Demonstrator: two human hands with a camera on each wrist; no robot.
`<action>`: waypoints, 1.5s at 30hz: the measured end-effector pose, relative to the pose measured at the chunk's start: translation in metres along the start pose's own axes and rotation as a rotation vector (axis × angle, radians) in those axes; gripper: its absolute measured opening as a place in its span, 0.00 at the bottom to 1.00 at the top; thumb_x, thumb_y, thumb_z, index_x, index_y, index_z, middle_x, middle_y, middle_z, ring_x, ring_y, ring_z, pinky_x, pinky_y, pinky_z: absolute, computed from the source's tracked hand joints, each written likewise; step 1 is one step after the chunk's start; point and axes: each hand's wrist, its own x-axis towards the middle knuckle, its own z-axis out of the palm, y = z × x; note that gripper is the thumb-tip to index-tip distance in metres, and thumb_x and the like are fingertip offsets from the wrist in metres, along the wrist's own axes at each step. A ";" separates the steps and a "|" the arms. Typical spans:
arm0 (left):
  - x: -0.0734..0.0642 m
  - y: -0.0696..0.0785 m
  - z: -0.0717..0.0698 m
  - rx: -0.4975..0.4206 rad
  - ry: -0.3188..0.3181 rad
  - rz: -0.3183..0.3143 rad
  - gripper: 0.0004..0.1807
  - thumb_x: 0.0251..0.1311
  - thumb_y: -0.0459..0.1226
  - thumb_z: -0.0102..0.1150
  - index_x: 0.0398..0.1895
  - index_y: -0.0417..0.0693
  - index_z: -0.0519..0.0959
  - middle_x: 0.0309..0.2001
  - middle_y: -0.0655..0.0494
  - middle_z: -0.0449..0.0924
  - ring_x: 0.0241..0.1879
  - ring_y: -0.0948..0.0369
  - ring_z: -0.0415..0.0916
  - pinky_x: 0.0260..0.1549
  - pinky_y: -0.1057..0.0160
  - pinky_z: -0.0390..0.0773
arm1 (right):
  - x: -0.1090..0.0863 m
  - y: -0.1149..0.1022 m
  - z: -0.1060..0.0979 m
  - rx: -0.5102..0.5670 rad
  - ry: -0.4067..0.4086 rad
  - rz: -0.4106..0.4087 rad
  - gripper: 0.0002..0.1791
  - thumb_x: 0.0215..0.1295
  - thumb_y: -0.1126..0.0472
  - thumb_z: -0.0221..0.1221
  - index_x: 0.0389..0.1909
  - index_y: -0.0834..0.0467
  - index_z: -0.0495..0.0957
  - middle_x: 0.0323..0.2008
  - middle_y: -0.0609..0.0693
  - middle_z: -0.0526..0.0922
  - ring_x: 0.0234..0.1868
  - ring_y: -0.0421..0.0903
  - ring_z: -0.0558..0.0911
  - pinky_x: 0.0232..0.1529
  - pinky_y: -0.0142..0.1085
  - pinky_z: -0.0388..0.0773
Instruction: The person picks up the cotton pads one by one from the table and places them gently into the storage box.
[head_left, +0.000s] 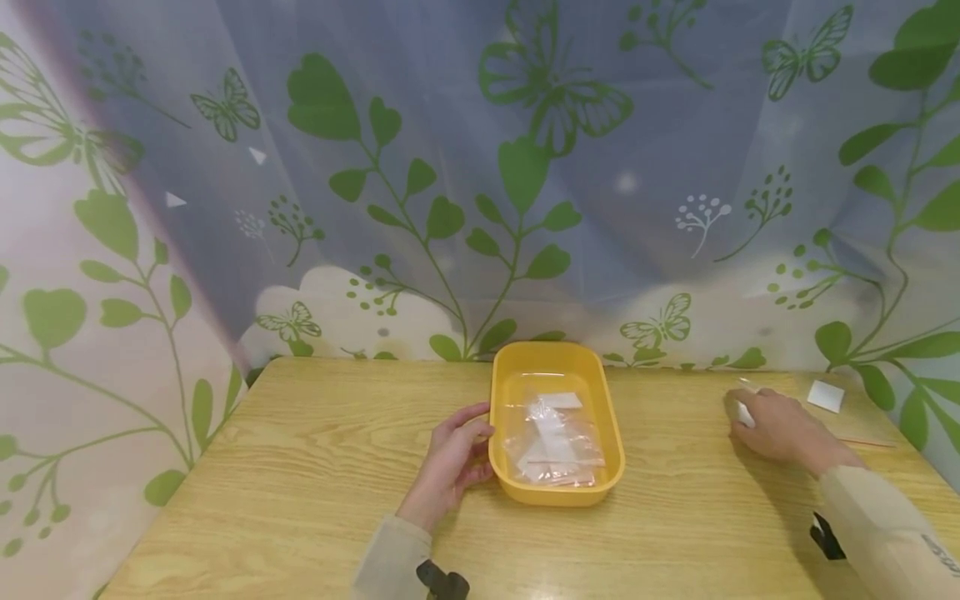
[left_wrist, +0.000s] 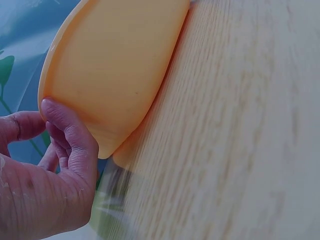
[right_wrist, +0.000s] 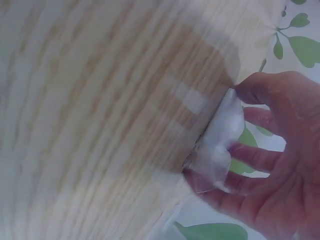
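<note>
Fingers of the right hand grip a clear packet at far right—well left lies the yellow tray, long axis near-to-far, its left side touched by the left hand, fingers loosely bent.

A yellow plastic bin with rounded corners is sitting upright on the wood-grain tabletop, holding clear plastic bags with white contents; a small clear-and-white plastic packet is being gripped well to its right.
</note>
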 end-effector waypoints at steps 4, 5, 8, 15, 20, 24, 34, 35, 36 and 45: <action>0.000 0.001 0.000 0.000 0.000 0.002 0.30 0.60 0.34 0.56 0.68 0.46 0.73 0.46 0.49 0.79 0.34 0.61 0.78 0.25 0.70 0.75 | 0.001 -0.002 -0.001 -0.009 0.024 -0.038 0.23 0.57 0.67 0.63 0.54 0.72 0.76 0.39 0.68 0.82 0.40 0.63 0.82 0.41 0.58 0.80; 0.000 0.001 0.000 0.001 -0.002 0.003 0.30 0.60 0.34 0.56 0.69 0.46 0.73 0.46 0.49 0.79 0.34 0.61 0.78 0.24 0.70 0.75 | 0.000 -0.003 -0.001 -0.011 0.023 -0.041 0.23 0.57 0.68 0.63 0.54 0.72 0.76 0.39 0.67 0.82 0.40 0.63 0.82 0.41 0.57 0.80; 0.000 0.001 0.001 -0.003 -0.008 0.004 0.30 0.61 0.34 0.56 0.69 0.45 0.72 0.46 0.49 0.79 0.33 0.62 0.77 0.24 0.70 0.75 | -0.002 -0.006 -0.002 -0.029 0.011 -0.035 0.24 0.55 0.70 0.63 0.55 0.71 0.77 0.38 0.65 0.81 0.37 0.60 0.82 0.37 0.55 0.81; 0.002 0.001 0.001 -0.005 -0.006 0.008 0.30 0.61 0.35 0.56 0.69 0.46 0.72 0.45 0.50 0.79 0.33 0.62 0.77 0.24 0.70 0.75 | -0.006 -0.014 -0.008 -0.053 0.012 0.002 0.30 0.51 0.71 0.64 0.60 0.66 0.76 0.40 0.62 0.80 0.36 0.61 0.79 0.25 0.45 0.75; 0.002 0.001 0.001 -0.006 -0.005 0.011 0.30 0.61 0.35 0.56 0.69 0.46 0.72 0.45 0.50 0.79 0.32 0.62 0.77 0.23 0.70 0.75 | -0.009 -0.019 -0.010 -0.089 0.043 -0.019 0.33 0.48 0.72 0.64 0.61 0.66 0.76 0.46 0.65 0.81 0.40 0.64 0.79 0.29 0.50 0.79; 0.001 0.001 0.000 -0.005 -0.004 0.009 0.30 0.61 0.34 0.56 0.69 0.46 0.72 0.45 0.50 0.78 0.32 0.62 0.76 0.23 0.70 0.75 | -0.014 -0.024 -0.012 -0.109 0.094 -0.065 0.33 0.46 0.73 0.65 0.59 0.65 0.78 0.45 0.65 0.81 0.39 0.63 0.79 0.31 0.52 0.81; -0.001 0.001 0.000 0.004 -0.002 0.005 0.29 0.61 0.35 0.56 0.69 0.46 0.72 0.49 0.48 0.78 0.34 0.61 0.77 0.24 0.70 0.75 | -0.026 -0.036 -0.018 -0.124 0.153 -0.105 0.30 0.47 0.72 0.66 0.57 0.64 0.80 0.49 0.68 0.81 0.41 0.67 0.80 0.40 0.59 0.80; -0.002 0.001 0.000 0.007 -0.001 0.004 0.29 0.62 0.35 0.56 0.69 0.47 0.73 0.49 0.48 0.78 0.34 0.61 0.77 0.24 0.70 0.75 | -0.027 -0.038 -0.018 -0.124 0.158 -0.111 0.30 0.47 0.72 0.67 0.57 0.64 0.80 0.49 0.68 0.81 0.41 0.67 0.80 0.40 0.59 0.81; -0.002 0.001 0.000 0.009 -0.001 0.003 0.29 0.62 0.35 0.56 0.69 0.47 0.73 0.50 0.48 0.78 0.35 0.61 0.77 0.24 0.70 0.75 | -0.027 -0.039 -0.019 -0.126 0.163 -0.118 0.30 0.47 0.72 0.67 0.56 0.64 0.80 0.49 0.68 0.81 0.41 0.67 0.80 0.39 0.58 0.81; -0.001 0.000 -0.001 0.009 -0.009 0.005 0.29 0.62 0.35 0.56 0.69 0.47 0.72 0.50 0.47 0.79 0.36 0.61 0.78 0.25 0.69 0.76 | -0.036 -0.061 -0.028 -0.108 0.131 -0.086 0.29 0.54 0.70 0.68 0.60 0.60 0.79 0.55 0.65 0.79 0.48 0.68 0.79 0.27 0.48 0.80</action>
